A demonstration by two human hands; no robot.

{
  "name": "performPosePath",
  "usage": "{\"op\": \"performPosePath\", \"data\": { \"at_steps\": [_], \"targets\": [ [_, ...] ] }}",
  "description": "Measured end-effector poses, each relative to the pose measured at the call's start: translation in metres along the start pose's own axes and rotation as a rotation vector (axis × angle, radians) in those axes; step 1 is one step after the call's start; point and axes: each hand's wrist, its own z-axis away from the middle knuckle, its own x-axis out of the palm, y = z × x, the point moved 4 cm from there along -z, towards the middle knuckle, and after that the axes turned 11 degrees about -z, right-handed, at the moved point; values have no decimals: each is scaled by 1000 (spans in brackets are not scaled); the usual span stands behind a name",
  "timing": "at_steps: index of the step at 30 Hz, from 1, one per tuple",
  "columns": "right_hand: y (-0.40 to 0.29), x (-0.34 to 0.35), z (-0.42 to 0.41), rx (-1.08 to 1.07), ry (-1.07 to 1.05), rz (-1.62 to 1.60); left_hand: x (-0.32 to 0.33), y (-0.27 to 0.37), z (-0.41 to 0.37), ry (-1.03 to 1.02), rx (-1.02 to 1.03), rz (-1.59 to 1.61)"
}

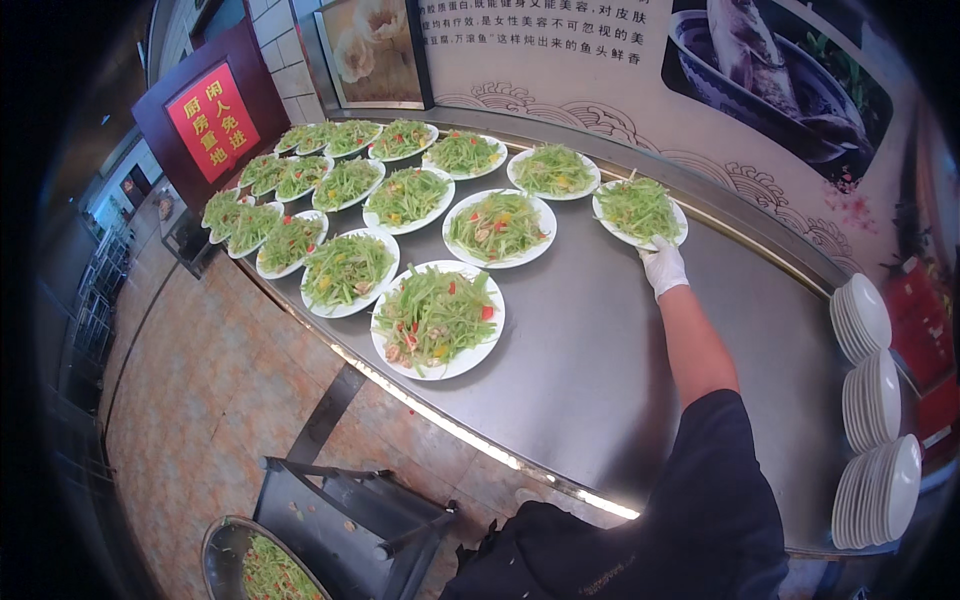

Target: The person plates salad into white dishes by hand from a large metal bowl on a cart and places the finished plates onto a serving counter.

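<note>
My right hand (664, 269), in a white glove, grips the near rim of a white plate (681, 234). Its thumb lies over the rim; the other fingers are mostly hidden. On that plate is a heap of shredded green vegetable (637, 208). The plate is at the right end of the back row on a steel table (570, 337). Nearest to it on the left stands another filled plate (555, 171). Closer to me, a plate (439, 322) carries the same greens with red and yellow pieces and brownish bits. My left hand is out of view.
Several more filled plates (349, 271) stand in rows at the left. Stacks of white plates (874, 491) line the table's right end. Below the near edge, a dark cart (337, 517) stands beside a metal bowl (225, 555) of mixed greens. A printed wall panel (525, 67) rises behind.
</note>
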Motion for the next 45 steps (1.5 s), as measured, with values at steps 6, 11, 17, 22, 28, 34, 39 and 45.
{"op": "performPosePath", "data": {
  "at_steps": [6,11,17,22,28,34,39,45],
  "targets": [
    [-57,-21,34,184,-32,152,22,95,-32,34,210,191],
    [-192,-35,129,24,-7,130,50,185,-40,-5,438,316],
    [-452,-57,211,-593,282,331,63,252,-13,-56,580,390],
    [-507,-79,239,-686,280,-145,43,255,5,-25,581,404],
    [-641,-135,201,-619,-228,-269,67,303,43,-82,622,460],
    [-538,-58,231,-755,190,-70,31,242,41,27,468,488],
    [-506,-39,241,-524,-76,68,47,137,6,76,311,689],
    [-363,-17,272,-361,-560,1139,60,-2,-30,227,242,528]
  ]
}}
